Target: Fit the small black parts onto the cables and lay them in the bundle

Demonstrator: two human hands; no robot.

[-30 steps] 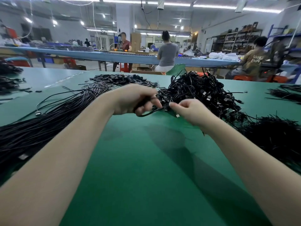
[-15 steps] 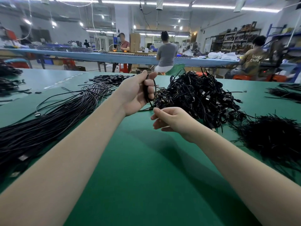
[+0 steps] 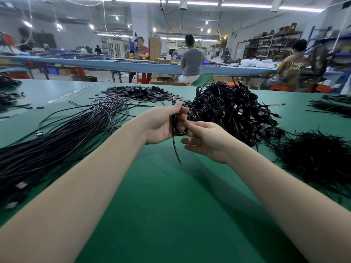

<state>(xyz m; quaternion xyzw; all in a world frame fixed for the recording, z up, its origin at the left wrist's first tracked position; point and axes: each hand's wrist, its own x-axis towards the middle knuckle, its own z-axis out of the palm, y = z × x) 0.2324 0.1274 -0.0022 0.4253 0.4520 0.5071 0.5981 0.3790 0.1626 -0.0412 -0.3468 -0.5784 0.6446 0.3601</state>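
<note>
My left hand (image 3: 161, 124) grips a coiled black cable (image 3: 175, 128) in front of me, palm turned right, with one end hanging down toward the green table (image 3: 171, 205). Right beside it, my right hand (image 3: 207, 141) touches the coil with thumb and forefinger, the other fingers loosely spread. A pile of small black parts (image 3: 140, 93) lies at the far middle. The straightened cable bundle (image 3: 62, 133) stretches along the left. A tangled heap of coiled cables (image 3: 233, 109) sits just behind my hands on the right.
A mound of thin black ties (image 3: 313, 158) lies at the right. More cable heaps sit at the far left edge (image 3: 7, 92) and far right (image 3: 332, 107). Several people work at a long blue bench (image 3: 133, 65) beyond the table.
My left hand lifted the coiled cable out of the heap, then lowered it toward me. My right hand let go, dropped, and has come back up to touch the coil.
</note>
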